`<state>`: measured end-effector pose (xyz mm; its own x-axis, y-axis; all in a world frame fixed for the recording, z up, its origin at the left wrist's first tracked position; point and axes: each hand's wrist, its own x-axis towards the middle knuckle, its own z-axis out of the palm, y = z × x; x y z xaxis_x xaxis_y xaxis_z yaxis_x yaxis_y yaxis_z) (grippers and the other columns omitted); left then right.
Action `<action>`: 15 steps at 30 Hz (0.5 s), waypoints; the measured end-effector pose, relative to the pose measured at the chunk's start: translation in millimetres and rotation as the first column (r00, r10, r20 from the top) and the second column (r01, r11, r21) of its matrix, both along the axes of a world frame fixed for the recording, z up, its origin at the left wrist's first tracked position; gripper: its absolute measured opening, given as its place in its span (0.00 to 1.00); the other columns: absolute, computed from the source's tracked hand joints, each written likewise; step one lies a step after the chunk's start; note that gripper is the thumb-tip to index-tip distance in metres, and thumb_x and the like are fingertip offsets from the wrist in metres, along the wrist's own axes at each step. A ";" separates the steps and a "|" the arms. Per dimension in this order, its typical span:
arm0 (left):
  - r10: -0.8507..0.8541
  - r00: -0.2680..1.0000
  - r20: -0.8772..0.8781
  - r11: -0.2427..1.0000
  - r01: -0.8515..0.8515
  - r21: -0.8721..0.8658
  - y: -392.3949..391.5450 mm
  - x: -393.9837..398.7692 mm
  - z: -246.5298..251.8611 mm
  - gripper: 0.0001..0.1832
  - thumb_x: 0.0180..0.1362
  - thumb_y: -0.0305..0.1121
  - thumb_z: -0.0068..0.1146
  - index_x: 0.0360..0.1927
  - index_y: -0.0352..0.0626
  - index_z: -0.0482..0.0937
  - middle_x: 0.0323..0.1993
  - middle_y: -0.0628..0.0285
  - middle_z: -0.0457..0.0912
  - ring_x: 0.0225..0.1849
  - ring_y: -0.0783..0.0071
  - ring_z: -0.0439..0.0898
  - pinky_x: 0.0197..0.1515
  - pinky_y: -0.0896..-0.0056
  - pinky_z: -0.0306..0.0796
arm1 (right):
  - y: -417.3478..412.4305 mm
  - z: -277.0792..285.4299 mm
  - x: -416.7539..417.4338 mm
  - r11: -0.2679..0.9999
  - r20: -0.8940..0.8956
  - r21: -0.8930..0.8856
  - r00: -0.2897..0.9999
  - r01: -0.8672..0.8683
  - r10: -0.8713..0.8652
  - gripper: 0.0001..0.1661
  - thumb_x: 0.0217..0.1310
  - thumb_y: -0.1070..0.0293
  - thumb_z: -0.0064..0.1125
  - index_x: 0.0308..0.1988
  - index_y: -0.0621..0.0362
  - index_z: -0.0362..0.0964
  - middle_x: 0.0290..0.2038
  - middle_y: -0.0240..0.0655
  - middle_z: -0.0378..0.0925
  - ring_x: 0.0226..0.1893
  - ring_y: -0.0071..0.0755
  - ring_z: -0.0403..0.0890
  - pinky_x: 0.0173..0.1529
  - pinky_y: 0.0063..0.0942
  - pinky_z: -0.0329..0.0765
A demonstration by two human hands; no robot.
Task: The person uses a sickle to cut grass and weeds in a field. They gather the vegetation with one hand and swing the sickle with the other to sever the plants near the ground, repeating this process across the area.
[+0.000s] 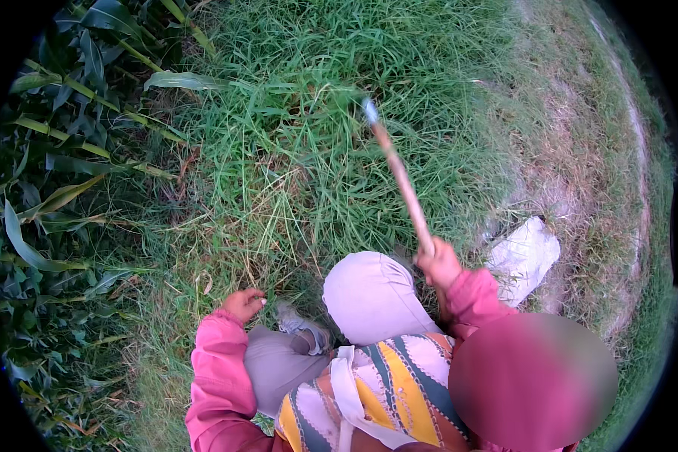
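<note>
My right hand (439, 264) is closed around the wooden handle (402, 175) of a long-handled tool. The handle slants up and slightly left to a pale metal collar (370, 112). Beyond the collar, blur and grass hide the tool's working end, so its kind is not clear. Tall green grass (339, 164) surrounds that end. My left hand (245, 305) holds nothing; it hovers beside my bent left knee, fingers loosely curled and a little apart. Cut or flattened stems (277, 192) lie in the grass before me.
Maize plants (90, 147) line the left side, some leaves reaching over the grass. A white plastic sack (524, 260) lies on the ground to my right. Beyond it runs a strip of dry, sparse grass (576, 169). My shoe (305, 327) is below my left hand.
</note>
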<state>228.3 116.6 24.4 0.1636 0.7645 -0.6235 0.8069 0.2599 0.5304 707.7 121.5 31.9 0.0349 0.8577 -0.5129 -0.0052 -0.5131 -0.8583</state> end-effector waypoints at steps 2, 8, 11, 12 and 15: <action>-0.025 0.999 -0.031 1.000 0.025 0.006 -3.5 -1.7 0.2 0.20 0.49 0.43 0.57 0.42 0.43 0.77 0.27 0.56 0.81 0.29 0.67 0.79 0.36 0.69 0.72 | 49.3 14.7 -5.0 0.994 -0.017 0.059 0.995 0.097 -0.096 0.08 0.49 0.76 0.54 0.30 0.58 0.62 0.17 0.29 0.65 0.06 0.21 0.65 0.08 0.22 0.62; 0.019 0.998 -0.063 0.999 -0.017 0.027 -6.3 0.0 16.5 0.18 0.49 0.42 0.58 0.42 0.44 0.77 0.26 0.57 0.81 0.28 0.68 0.79 0.35 0.69 0.72 | 158.8 -17.8 -17.9 0.983 0.072 -0.041 0.982 0.181 -0.177 0.10 0.46 0.74 0.55 0.31 0.60 0.62 0.16 0.33 0.66 0.09 0.28 0.68 0.11 0.29 0.67; 0.033 0.995 -0.092 0.998 -0.028 0.055 -13.5 -3.4 17.2 0.18 0.49 0.42 0.58 0.41 0.44 0.78 0.26 0.57 0.81 0.28 0.68 0.79 0.35 0.70 0.72 | 133.9 -48.5 -27.4 0.975 0.044 -0.184 0.992 0.127 -0.121 0.09 0.44 0.75 0.55 0.29 0.59 0.63 0.15 0.35 0.65 0.09 0.31 0.67 0.11 0.31 0.66; 0.033 0.994 -0.101 0.998 -0.026 0.063 -18.0 -3.7 16.6 0.18 0.49 0.42 0.58 0.41 0.44 0.78 0.26 0.57 0.80 0.28 0.69 0.79 0.35 0.70 0.72 | 112.9 -55.3 -23.3 0.973 0.054 -0.209 0.994 0.099 -0.090 0.08 0.43 0.75 0.55 0.28 0.59 0.64 0.14 0.35 0.65 0.08 0.31 0.67 0.10 0.32 0.65; 0.040 0.998 -0.055 0.998 -0.038 0.041 -25.8 -15.3 4.6 0.18 0.49 0.42 0.58 0.41 0.43 0.77 0.26 0.57 0.80 0.28 0.69 0.79 0.35 0.70 0.72 | 35.2 -59.3 12.2 0.968 -0.004 -0.249 0.999 -0.036 0.036 0.07 0.43 0.74 0.54 0.24 0.59 0.63 0.12 0.35 0.64 0.07 0.31 0.65 0.10 0.32 0.63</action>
